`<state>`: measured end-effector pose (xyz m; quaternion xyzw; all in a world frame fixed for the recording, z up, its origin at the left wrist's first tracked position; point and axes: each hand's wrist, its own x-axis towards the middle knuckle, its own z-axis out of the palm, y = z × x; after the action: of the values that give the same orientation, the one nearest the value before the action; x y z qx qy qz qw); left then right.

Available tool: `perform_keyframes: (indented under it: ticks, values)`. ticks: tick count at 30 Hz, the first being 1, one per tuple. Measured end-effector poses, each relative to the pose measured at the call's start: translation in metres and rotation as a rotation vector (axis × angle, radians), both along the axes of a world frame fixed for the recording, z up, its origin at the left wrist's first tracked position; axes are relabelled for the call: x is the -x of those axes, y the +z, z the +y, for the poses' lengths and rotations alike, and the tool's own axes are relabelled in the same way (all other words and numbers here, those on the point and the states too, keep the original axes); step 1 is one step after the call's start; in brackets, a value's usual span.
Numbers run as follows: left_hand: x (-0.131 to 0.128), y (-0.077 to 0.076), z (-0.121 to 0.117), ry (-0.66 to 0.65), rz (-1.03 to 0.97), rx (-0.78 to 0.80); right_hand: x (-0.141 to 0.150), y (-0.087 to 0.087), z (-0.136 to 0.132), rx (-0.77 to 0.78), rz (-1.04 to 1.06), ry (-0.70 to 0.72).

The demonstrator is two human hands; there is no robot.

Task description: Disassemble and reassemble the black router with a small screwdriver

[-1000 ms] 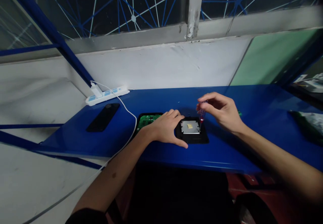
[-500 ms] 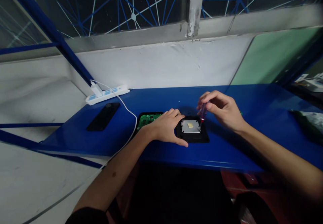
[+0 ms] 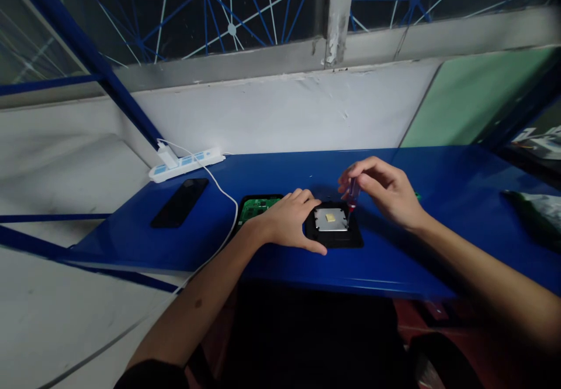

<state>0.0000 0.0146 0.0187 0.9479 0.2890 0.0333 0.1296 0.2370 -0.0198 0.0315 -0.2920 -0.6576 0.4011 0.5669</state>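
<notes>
Tilting the screwdriver [image 3: 353,193] pinched in right fingers [image 3: 369,183] could scratch the metal plate [image 3: 339,223] at its four-o'clock corner; left fingers [image 3: 316,247] spread wide.

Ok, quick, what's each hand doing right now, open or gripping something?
Left hand: open, thumb and fingers spread at the left edge of the black panel.
Right hand: closed, fingertips holding the screwdriver.
</notes>
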Motion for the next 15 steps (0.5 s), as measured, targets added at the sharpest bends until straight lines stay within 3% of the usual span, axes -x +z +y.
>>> perform_keyframes:
  ticks: [15]
  values:
    - [-0.0002,0.0011,-0.0013,0.014,-0.011,0.006,0.0029,0.0034,-0.003,-0.049,0.005,-0.035]
